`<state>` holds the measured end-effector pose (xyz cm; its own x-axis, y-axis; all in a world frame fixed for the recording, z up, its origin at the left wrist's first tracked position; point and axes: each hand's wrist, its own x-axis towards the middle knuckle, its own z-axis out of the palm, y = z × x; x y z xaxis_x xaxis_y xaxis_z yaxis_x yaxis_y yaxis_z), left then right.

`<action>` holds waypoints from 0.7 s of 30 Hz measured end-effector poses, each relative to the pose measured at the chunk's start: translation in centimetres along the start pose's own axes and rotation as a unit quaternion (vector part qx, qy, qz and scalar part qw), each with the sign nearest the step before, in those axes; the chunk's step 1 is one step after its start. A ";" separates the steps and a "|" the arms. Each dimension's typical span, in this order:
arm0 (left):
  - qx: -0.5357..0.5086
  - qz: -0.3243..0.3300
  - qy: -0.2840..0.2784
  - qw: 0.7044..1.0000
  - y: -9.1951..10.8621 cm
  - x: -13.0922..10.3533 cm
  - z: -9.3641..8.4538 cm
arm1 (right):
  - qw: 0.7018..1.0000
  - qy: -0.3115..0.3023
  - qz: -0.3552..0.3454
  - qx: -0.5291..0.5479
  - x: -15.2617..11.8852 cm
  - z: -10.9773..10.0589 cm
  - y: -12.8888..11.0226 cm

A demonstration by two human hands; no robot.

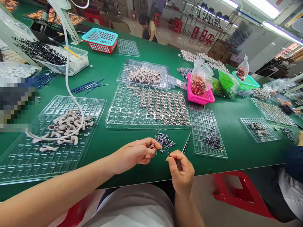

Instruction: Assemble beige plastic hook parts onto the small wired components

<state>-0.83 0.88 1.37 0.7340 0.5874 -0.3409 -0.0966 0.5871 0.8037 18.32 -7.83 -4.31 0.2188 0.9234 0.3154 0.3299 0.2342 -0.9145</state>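
My left hand (139,152) is closed on a small beige plastic shell (151,146), of which only one end shows. My right hand (181,168) pinches a small dark part (169,154) with thin wires. Some fine wire runs between the fingertips of both hands. Metal tweezers (187,142) point away from behind my right hand; I cannot tell whether that hand holds them. Just beyond my fingers lies a loose pile of small dark wired parts (164,140). Past it sits a clear plastic tray (123,108), partly filled with rows of beige pieces.
Hook-shaped beige shells (68,124) lie heaped on a left tray, under a white cable (66,63). More wired parts (213,138) rest on a narrow tray at right. A pink basket (201,98) holds a bag of copper-coloured parts. Another person's sleeve (294,160) shows far right.
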 end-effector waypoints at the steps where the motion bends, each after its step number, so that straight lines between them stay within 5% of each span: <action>1: 0.007 0.004 0.010 1.000 -0.1 0.0 0.1 | 1.000 0.007 0.002 0.000 -0.1 0.0 0.1; 8: 0.224 0.074 0.070 0.969 -1.6 0.1 0.9 | 0.999 0.002 -0.021 -0.034 -0.1 0.1 -0.1; 21: 0.236 0.073 0.127 0.961 -1.3 0.2 0.9 | 0.997 -0.023 -0.038 -0.064 0.2 0.3 -0.4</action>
<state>0.05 -0.32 0.69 0.5424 0.7965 -0.2674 0.1736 0.2051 0.9632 17.98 -7.68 -3.90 0.1480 0.9179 0.3681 0.4591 0.2659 -0.8476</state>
